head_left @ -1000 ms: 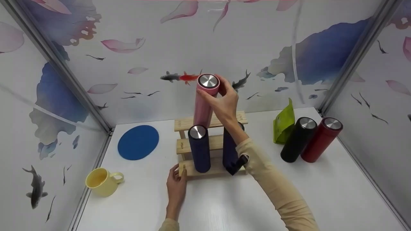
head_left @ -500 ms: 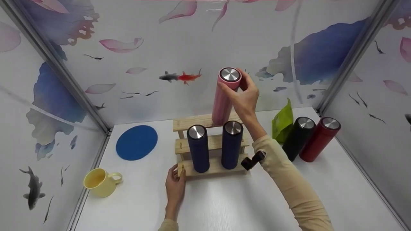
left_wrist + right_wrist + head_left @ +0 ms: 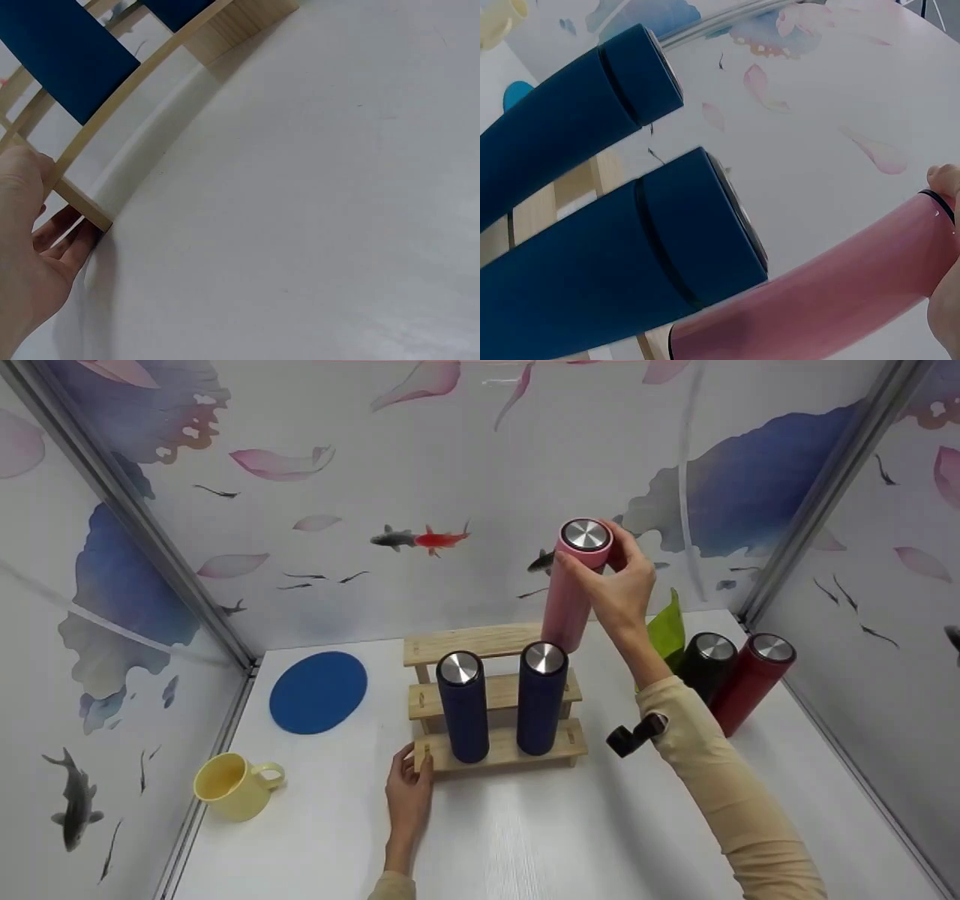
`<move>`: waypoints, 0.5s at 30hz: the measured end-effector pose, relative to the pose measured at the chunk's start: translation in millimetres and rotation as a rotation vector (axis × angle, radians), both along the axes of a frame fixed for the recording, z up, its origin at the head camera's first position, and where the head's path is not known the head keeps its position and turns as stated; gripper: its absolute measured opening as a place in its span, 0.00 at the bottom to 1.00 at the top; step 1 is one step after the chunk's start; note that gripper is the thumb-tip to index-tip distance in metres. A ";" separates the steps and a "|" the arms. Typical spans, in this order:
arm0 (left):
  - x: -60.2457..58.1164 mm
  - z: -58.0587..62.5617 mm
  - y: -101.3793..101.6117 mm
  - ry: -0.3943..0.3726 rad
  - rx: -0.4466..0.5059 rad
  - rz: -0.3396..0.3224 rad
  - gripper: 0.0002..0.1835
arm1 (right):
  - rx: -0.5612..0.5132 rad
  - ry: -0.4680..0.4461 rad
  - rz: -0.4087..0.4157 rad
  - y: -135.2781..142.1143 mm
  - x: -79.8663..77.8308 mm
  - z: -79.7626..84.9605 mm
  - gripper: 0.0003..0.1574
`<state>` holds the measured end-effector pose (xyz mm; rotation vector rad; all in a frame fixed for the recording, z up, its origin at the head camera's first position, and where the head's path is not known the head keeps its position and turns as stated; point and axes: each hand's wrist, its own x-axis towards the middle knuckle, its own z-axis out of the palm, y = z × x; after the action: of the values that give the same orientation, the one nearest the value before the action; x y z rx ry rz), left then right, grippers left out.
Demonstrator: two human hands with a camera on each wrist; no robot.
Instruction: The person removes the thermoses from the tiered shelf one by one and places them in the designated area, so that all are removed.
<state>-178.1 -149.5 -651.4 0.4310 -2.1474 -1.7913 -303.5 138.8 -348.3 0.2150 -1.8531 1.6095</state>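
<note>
My right hand holds a pink thermos near its steel-topped lid, thumb on one side and fingers on the other. It stands almost upright at the right end of the top step of a three-step wooden rack. Its lower part shows behind the right one of two dark blue thermoses. The left blue thermos stands beside that one on the bottom step. My left hand grips the left end of the bottom step; in the left wrist view the thumb lies above and the fingers reach under the wood.
At the right stand a black thermos and a red thermos, with a green bag behind them, partly hidden by my right arm. A blue round mat and a yellow mug lie to the left. Printed panels wall the table.
My right hand has carried the pink thermos rightward along the top of the rack, from above the left blue thermos to the rack's right end. My left hand has stayed put.
</note>
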 end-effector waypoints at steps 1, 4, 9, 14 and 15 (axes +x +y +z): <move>0.0 -0.6 -0.2 0.006 0.003 -0.001 0.24 | 0.000 0.000 -0.008 1.2 3.1 3.0 0.43; 0.4 -0.7 -0.5 0.017 0.008 -0.003 0.24 | 0.000 -0.003 -0.024 4.5 14.5 13.1 0.42; 0.8 -0.2 0.6 0.003 0.006 0.004 0.24 | 0.023 -0.044 -0.053 16.7 21.6 16.4 0.40; 3.5 8.9 1.1 -0.014 0.021 -0.005 0.24 | 0.014 -0.055 -0.074 39.3 3.9 -3.0 0.43; 3.8 9.1 0.9 -0.016 0.022 -0.008 0.24 | 0.009 -0.052 -0.080 43.3 0.8 -7.0 0.43</move>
<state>-174.3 -148.6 -642.3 0.4436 -2.1453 -1.8233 -302.7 182.1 -355.3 0.1023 -1.8850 1.5657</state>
